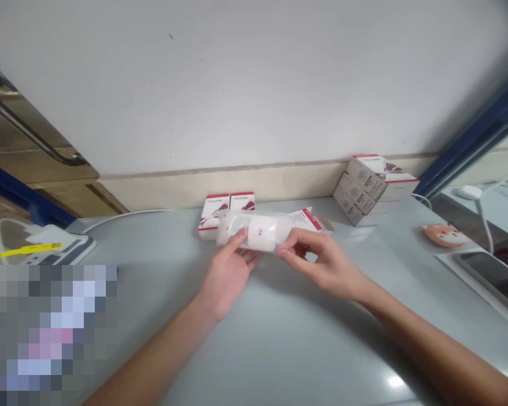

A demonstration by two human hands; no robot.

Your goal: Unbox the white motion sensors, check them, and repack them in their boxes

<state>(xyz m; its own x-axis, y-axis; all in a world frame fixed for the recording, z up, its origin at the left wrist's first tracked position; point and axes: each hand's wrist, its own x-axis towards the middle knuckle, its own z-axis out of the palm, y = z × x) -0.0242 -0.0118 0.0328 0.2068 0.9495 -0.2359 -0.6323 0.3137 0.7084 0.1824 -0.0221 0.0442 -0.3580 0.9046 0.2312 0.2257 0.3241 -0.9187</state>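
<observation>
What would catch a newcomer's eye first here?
Probably the white wrapped packet at the centre, held in the left hand while the right hand pinches its right end. Next come the stacked red and white boxes by the wall, then the orange animal-faced object farther right.

Grey table [275, 344] supports: power strip [74, 248] at left; two boxes [214, 208] side by side; one further box [307, 219]; box stack [366, 194] at right rear; orange animal-faced item [442, 235] nearby.

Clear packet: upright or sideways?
Sideways: the clear packet runs lengthwise left to right, left hand gripping it, right hand pinching its right end.
</observation>
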